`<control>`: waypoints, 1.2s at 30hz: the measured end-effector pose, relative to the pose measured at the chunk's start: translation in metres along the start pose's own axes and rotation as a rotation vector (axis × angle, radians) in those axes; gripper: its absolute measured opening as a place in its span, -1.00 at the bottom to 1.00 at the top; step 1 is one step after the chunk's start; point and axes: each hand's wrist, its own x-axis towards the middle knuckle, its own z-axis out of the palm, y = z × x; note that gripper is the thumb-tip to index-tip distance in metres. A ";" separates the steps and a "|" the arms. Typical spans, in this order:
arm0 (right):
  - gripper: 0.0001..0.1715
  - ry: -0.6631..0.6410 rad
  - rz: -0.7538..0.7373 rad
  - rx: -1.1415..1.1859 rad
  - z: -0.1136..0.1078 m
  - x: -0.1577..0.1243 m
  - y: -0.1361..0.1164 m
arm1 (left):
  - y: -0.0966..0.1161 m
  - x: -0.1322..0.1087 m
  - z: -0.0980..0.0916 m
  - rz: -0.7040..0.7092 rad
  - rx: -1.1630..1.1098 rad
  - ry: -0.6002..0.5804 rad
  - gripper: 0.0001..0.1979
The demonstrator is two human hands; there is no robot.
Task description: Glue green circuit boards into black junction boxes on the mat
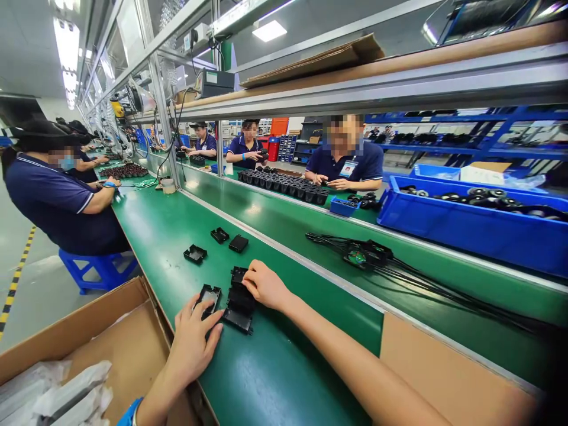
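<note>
Both of my hands rest on the green conveyor belt (275,367) among small black plastic shells. My left hand (191,346) lies flat with its fingers spread, the fingertips on an open black shell (210,294). My right hand (265,285) has its fingers curled over the far end of a row of black shells (239,305) lying close together. Three more black shells lie further up the belt: one (195,254), a second (219,235) and a third (238,243).
A cardboard box (89,337) with white bags (66,390) stands at my lower left. A cardboard sheet (444,373) lies at my right. A bundle of black cables (368,254) lies across the divider. Blue bins (470,228) and several seated workers line both sides.
</note>
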 end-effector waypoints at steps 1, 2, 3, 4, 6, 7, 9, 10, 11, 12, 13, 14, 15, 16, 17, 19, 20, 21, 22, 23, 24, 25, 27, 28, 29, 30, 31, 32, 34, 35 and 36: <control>-0.79 0.002 -0.006 0.001 0.000 0.001 0.000 | -0.001 -0.001 0.001 0.006 -0.016 0.002 -0.71; -0.78 -0.006 -0.016 0.003 -0.001 0.001 0.001 | -0.002 -0.002 0.001 0.012 -0.032 0.005 -0.70; -0.75 -0.024 -0.029 0.007 -0.002 0.001 0.002 | -0.003 -0.003 0.002 0.017 -0.048 0.006 -0.70; -0.72 -0.048 -0.041 0.010 -0.004 0.001 0.004 | -0.005 -0.004 0.002 0.022 -0.062 0.011 -0.69; -0.71 -0.098 -0.051 0.005 -0.006 0.001 0.008 | -0.006 -0.009 0.002 0.026 -0.085 0.032 -0.67; -0.73 -0.117 -0.047 -0.003 -0.007 0.002 0.010 | -0.007 -0.013 0.001 0.027 -0.097 0.047 -0.68; -0.76 -0.136 -0.027 -0.026 -0.007 0.005 0.014 | -0.007 -0.023 -0.003 0.030 -0.128 0.075 -0.68; -0.75 -0.139 -0.013 -0.038 -0.006 0.006 0.015 | -0.006 -0.030 -0.005 0.037 -0.148 0.083 -0.69; -0.73 -0.139 0.002 -0.048 -0.005 0.008 0.016 | -0.005 -0.037 -0.008 0.056 -0.170 0.079 -0.70; -0.72 -0.137 0.017 -0.056 -0.003 0.008 0.015 | -0.004 -0.043 -0.012 0.086 -0.194 0.065 -0.70; -0.71 -0.135 0.032 -0.061 -0.002 0.009 0.014 | -0.002 -0.050 -0.015 0.123 -0.217 0.042 -0.70; -0.71 -0.134 0.045 -0.064 -0.001 0.008 0.012 | 0.000 -0.055 -0.018 0.165 -0.241 0.016 -0.69; -0.71 -0.133 0.054 -0.062 -0.001 0.007 0.010 | 0.003 -0.058 -0.021 0.207 -0.267 -0.013 -0.68; -0.70 -0.134 0.057 -0.055 -0.002 0.005 0.007 | 0.006 -0.059 -0.023 0.243 -0.293 -0.042 -0.67; -0.67 -0.136 0.052 -0.044 -0.003 0.002 0.004 | 0.009 -0.059 -0.024 0.268 -0.317 -0.070 -0.66; -0.58 -0.156 0.013 -0.011 -0.009 -0.007 -0.001 | 0.017 -0.053 -0.025 0.307 -0.362 -0.124 -0.66; -0.53 -0.175 -0.016 0.006 -0.013 -0.013 -0.002 | 0.021 -0.048 -0.025 0.325 -0.378 -0.155 -0.66; -0.47 -0.198 -0.047 0.020 -0.016 -0.019 -0.004 | 0.025 -0.043 -0.025 0.345 -0.391 -0.185 -0.66; -0.44 -0.222 -0.073 0.027 -0.019 -0.024 -0.005 | 0.028 -0.037 -0.024 0.367 -0.403 -0.213 -0.66; -0.47 -0.238 -0.088 0.028 -0.020 -0.030 -0.005 | 0.031 -0.033 -0.024 0.390 -0.414 -0.242 -0.65; -0.56 -0.243 -0.089 0.022 -0.021 -0.034 -0.006 | 0.034 -0.028 -0.024 0.411 -0.427 -0.269 -0.64; -0.67 -0.235 -0.076 0.012 -0.020 -0.038 -0.006 | 0.036 -0.025 -0.024 0.426 -0.441 -0.292 -0.62; -0.82 -0.191 -0.022 -0.014 -0.015 -0.044 -0.008 | 0.040 -0.019 -0.024 0.450 -0.471 -0.336 -0.60; -0.83 -0.161 0.013 -0.026 -0.013 -0.045 -0.009 | 0.042 -0.016 -0.024 0.462 -0.484 -0.358 -0.60; -0.82 -0.131 0.048 -0.037 -0.010 -0.047 -0.010 | 0.044 -0.013 -0.023 0.477 -0.498 -0.377 -0.61; -0.81 -0.106 0.078 -0.044 -0.007 -0.047 -0.012 | 0.047 -0.009 -0.022 0.496 -0.511 -0.394 -0.62; -0.80 -0.087 0.102 -0.048 -0.005 -0.048 -0.013 | 0.050 -0.005 -0.021 0.512 -0.519 -0.408 -0.63; -0.80 -0.077 0.119 -0.047 -0.004 -0.049 -0.014 | 0.053 0.000 -0.019 0.519 -0.520 -0.415 -0.64; -0.81 -0.076 0.131 -0.035 -0.004 -0.052 -0.014 | 0.059 0.009 -0.014 0.513 -0.501 -0.424 -0.65; -0.82 -0.080 0.131 -0.024 -0.005 -0.055 -0.014 | 0.061 0.013 -0.012 0.511 -0.485 -0.431 -0.66; -0.82 -0.084 0.130 -0.010 -0.006 -0.057 -0.013 | 0.062 0.017 -0.010 0.518 -0.473 -0.435 -0.67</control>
